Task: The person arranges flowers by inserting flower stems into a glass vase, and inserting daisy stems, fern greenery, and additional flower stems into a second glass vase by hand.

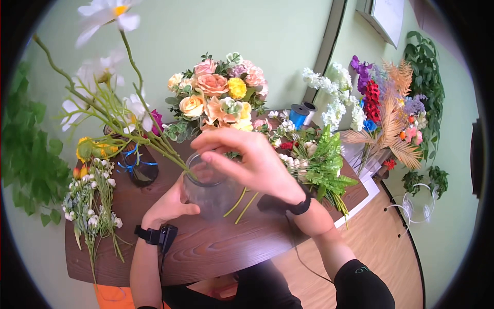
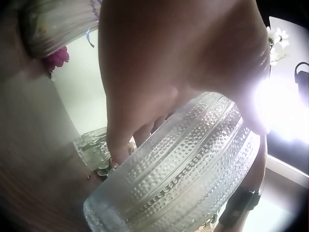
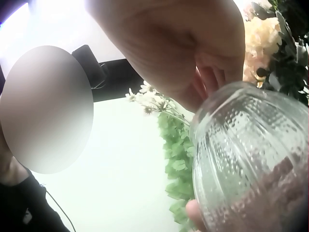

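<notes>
A clear, bumpy glass vase (image 1: 206,193) (image 2: 193,164) (image 3: 251,159) stands tilted on the brown wooden table (image 1: 216,252). My left hand (image 1: 167,206) (image 2: 159,72) wraps round its left side. Long green stems (image 1: 149,134) of white daisies (image 1: 108,13) lean out of its mouth toward the upper left. My right hand (image 1: 247,154) (image 3: 193,43) arches over the mouth, its fingertips bunched at the rim where the stems go in. What they pinch inside is hidden. Two loose green stems (image 1: 242,202) lie on the table beside the vase.
A dark vase with blue ribbon (image 1: 139,165) stands left of the glass one. A peach and yellow rose bouquet (image 1: 216,92) sits behind. Fern and white blooms (image 1: 321,159) lie at right, white sprigs (image 1: 92,201) at left, and spools (image 1: 298,114) at the back.
</notes>
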`<state>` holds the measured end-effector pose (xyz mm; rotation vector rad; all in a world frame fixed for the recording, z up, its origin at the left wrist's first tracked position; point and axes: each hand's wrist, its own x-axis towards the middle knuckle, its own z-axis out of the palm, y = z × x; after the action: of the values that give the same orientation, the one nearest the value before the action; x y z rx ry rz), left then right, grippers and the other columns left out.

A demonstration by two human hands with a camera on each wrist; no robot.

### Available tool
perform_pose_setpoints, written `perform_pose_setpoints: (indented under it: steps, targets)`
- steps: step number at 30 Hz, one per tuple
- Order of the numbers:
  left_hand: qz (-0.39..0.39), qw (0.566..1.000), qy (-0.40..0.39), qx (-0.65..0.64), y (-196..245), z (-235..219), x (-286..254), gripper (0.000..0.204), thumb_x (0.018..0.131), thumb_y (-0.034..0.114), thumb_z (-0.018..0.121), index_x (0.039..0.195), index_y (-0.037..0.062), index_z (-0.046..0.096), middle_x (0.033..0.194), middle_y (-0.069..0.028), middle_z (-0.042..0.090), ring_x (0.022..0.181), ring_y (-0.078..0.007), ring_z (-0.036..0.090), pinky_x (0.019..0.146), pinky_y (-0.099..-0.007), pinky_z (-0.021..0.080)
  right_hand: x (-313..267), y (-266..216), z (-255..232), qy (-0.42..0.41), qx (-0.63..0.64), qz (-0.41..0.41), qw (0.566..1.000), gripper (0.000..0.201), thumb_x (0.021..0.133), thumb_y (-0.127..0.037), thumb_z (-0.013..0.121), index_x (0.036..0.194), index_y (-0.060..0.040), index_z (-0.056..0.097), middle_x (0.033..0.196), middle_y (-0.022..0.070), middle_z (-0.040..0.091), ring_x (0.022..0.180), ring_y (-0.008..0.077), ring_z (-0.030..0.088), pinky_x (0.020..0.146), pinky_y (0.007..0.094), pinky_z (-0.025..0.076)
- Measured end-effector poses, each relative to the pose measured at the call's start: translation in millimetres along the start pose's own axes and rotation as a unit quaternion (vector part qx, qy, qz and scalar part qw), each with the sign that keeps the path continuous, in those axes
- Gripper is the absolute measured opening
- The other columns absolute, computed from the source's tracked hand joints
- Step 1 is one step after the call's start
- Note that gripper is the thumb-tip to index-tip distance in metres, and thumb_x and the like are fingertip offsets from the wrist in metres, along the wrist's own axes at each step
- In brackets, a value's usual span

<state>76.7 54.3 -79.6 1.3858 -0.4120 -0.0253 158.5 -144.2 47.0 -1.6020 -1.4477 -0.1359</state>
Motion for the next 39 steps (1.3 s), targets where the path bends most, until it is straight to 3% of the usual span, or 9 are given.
perform_pose_setpoints:
  steps: [7, 10, 15, 22, 23, 25, 31, 34, 39]
  targets:
    - [-0.016, 1.000, -0.001, 0.015, -1, -4, -1, 0.119, 0.066, 0.044, 0.087, 0.151, 0.0037, 0.014, 0.146, -0.0140, 0.036, 0.139, -0.0239, 0.033, 0.109, -0.0377, 0.033, -17, -7, -82, 0.054, -0.130, 0.133, 0.981, 0.019, 0.094, -0.013, 0.062, 0.103, 0.0026, 0.067, 0.094, 0.0067, 0.071, 0.086, 0.0102, 0.065, 0.077, 0.0249, 0.052]
    - [-0.016, 1.000, -0.008, 0.017, 0, -3, -2, 0.119, 0.067, 0.045, 0.086, 0.151, 0.0030, 0.014, 0.147, -0.0127, 0.034, 0.139, -0.0235, 0.031, 0.111, -0.0371, 0.030, -41, 17, -135, 0.005, -0.300, 0.217, 0.929, 0.023, 0.094, -0.019, 0.062, 0.099, 0.0028, 0.068, 0.085, 0.0080, 0.071, 0.078, 0.0109, 0.065, 0.073, 0.0261, 0.052]
    - [0.006, 0.999, 0.021, 0.033, -6, -3, -2, 0.118, 0.065, 0.050, 0.085, 0.151, 0.0047, 0.017, 0.146, -0.0141, 0.038, 0.137, -0.0250, 0.035, 0.113, -0.0407, 0.027, -99, 75, -187, -0.017, -0.339, 0.304, 0.890, 0.021, 0.086, -0.017, 0.063, 0.092, 0.0020, 0.071, 0.076, 0.0089, 0.070, 0.070, 0.0131, 0.065, 0.067, 0.0290, 0.051]
    - [0.005, 1.000, 0.013, 0.027, -5, -2, -1, 0.119, 0.066, 0.051, 0.085, 0.151, 0.0048, 0.017, 0.147, -0.0143, 0.036, 0.138, -0.0251, 0.034, 0.113, -0.0409, 0.026, -148, 129, -190, -0.088, -0.316, 0.392, 0.859, 0.025, 0.086, -0.017, 0.062, 0.102, 0.0013, 0.067, 0.071, 0.0078, 0.068, 0.061, 0.0142, 0.064, 0.058, 0.0293, 0.050]
    - [0.004, 0.999, 0.013, 0.029, -5, -2, -1, 0.119, 0.066, 0.051, 0.085, 0.151, 0.0048, 0.017, 0.147, -0.0143, 0.036, 0.138, -0.0251, 0.034, 0.113, -0.0409, 0.026, -123, 99, -170, -0.184, -0.416, 0.302, 0.838, 0.028, 0.088, -0.020, 0.061, 0.107, -0.0003, 0.065, 0.071, 0.0079, 0.068, 0.060, 0.0142, 0.064, 0.056, 0.0294, 0.050]
    - [0.001, 1.000, 0.013, 0.026, -5, -2, -2, 0.118, 0.065, 0.051, 0.085, 0.151, 0.0056, 0.017, 0.147, -0.0142, 0.036, 0.138, -0.0256, 0.034, 0.113, -0.0410, 0.026, -125, 106, -161, -0.177, -0.399, 0.303, 0.847, 0.027, 0.088, -0.022, 0.061, 0.106, -0.0014, 0.066, 0.070, 0.0076, 0.068, 0.059, 0.0143, 0.064, 0.056, 0.0297, 0.050]
    - [0.001, 0.999, 0.013, 0.032, -6, -3, -2, 0.117, 0.066, 0.050, 0.084, 0.151, 0.0067, 0.016, 0.148, -0.0140, 0.036, 0.139, -0.0260, 0.032, 0.113, -0.0420, 0.025, -136, 131, -155, -0.119, -0.384, 0.330, 0.854, 0.026, 0.090, -0.026, 0.062, 0.102, -0.0035, 0.066, 0.070, 0.0074, 0.067, 0.060, 0.0148, 0.063, 0.056, 0.0294, 0.049]
    - [-0.006, 0.999, 0.013, 0.034, -3, -2, -3, 0.117, 0.067, 0.050, 0.084, 0.151, 0.0066, 0.016, 0.148, -0.0141, 0.035, 0.139, -0.0261, 0.032, 0.113, -0.0422, 0.025, -125, 121, -152, -0.003, -0.374, 0.378, 0.847, 0.021, 0.090, -0.022, 0.062, 0.100, -0.0030, 0.066, 0.070, 0.0064, 0.066, 0.060, 0.0130, 0.062, 0.056, 0.0282, 0.048]
    - [0.000, 0.999, 0.010, 0.032, -4, -2, -3, 0.116, 0.068, 0.048, 0.084, 0.151, 0.0066, 0.016, 0.148, -0.0147, 0.035, 0.140, -0.0263, 0.031, 0.113, -0.0423, 0.025, -98, 98, -150, 0.228, -0.333, 0.186, 0.896, 0.014, 0.091, -0.008, 0.059, 0.103, -0.0022, 0.063, 0.082, 0.0089, 0.068, 0.073, 0.0138, 0.064, 0.065, 0.0281, 0.049]
